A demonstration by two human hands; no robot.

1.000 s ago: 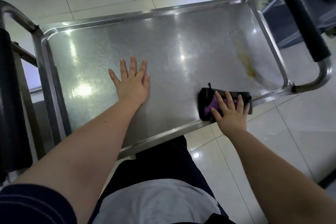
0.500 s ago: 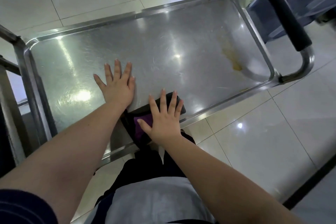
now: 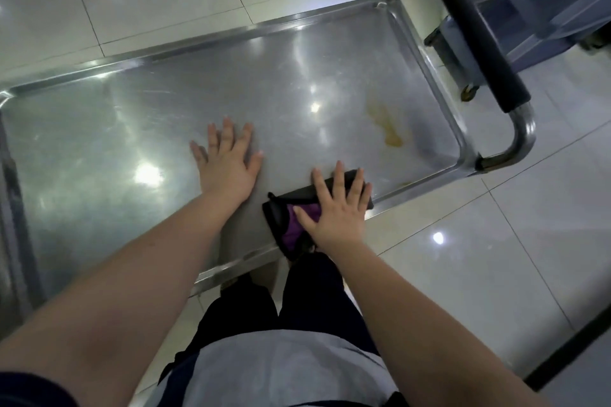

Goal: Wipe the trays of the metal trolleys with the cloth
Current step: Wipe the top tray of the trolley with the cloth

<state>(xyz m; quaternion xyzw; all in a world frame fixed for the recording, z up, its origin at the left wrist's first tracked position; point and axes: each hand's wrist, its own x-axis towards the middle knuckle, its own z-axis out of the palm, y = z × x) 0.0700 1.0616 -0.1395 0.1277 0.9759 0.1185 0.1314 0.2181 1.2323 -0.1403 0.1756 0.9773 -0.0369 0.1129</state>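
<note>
Both hands flat, fingers spread: left hand (image 3: 229, 164) pressed on bare tray (image 3: 99, 129); right hand (image 3: 335, 208) presses black/purple cloth (image 3: 289, 225) at near rim. Yellowish stain (image 3: 388, 127) w/ trolley handle (image 3: 479, 36) beyond, right end.

Left end of tray (image 3: 165, 109) off-frame; cloth (image 3: 281, 210) half under right hand (image 3: 337, 208).
</note>
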